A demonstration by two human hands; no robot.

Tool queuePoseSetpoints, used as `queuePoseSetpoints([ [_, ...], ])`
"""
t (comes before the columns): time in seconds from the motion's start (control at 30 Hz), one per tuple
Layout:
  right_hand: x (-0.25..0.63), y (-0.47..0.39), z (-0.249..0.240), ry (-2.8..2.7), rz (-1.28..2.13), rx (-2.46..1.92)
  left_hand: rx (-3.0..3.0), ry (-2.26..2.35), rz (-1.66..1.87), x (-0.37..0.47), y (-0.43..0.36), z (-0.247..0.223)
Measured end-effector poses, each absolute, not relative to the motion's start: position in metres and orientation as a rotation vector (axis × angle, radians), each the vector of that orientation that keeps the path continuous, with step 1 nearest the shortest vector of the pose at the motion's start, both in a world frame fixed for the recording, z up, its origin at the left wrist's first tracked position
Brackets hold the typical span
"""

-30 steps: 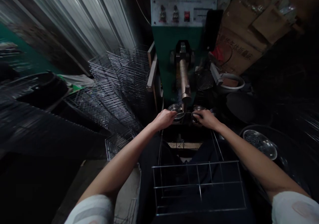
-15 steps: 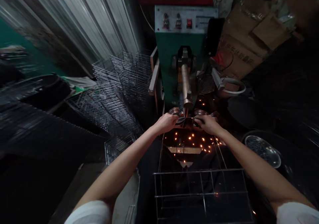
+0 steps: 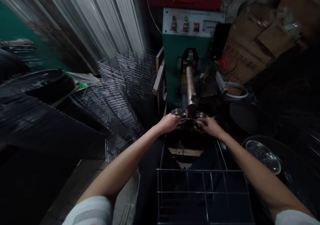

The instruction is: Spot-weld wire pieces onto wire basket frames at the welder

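Observation:
My left hand (image 3: 170, 122) is closed at the far end of a wire rack (image 3: 203, 192), left of the spot welder's electrode. My right hand (image 3: 211, 126) pinches at the same end on the right side. Between my fingers runs a thin wire (image 3: 193, 119), with a small red glow just under the electrode tip (image 3: 190, 108). The rack's long side wires stretch from near my hands back over my lap to a grid of crossed wires. Small metal bowls (image 3: 202, 115) sit just behind my fingers; their contents are hard to make out.
The green welding machine (image 3: 172, 48) stands ahead, its panel showing a lit green lamp. Stacked wire racks (image 3: 120, 91) lean at the left. To the right are a dish of small metal pieces (image 3: 262, 155), a ring-shaped metal part (image 3: 236, 89) and a cardboard box (image 3: 245, 51).
The shower of sparks below my hands has died away, leaving a small glow at the electrode. A green lamp now shows on the panel. My hands stay at the rack's far end.

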State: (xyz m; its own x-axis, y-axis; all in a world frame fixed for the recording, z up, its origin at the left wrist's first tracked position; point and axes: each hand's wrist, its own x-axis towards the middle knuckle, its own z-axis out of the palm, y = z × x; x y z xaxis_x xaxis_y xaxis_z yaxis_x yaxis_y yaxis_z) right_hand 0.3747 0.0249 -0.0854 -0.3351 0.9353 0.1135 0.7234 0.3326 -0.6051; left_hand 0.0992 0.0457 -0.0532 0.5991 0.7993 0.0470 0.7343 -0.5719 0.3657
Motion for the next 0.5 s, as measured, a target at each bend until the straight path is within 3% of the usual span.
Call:
queuePoseSetpoints([
  [0.5, 0.3776, 0.0313, -0.0934, -2.144, 0.69, -1.43, 2.38, 1.241, 0.339, 0.1011, 0.0507, -0.0508],
])
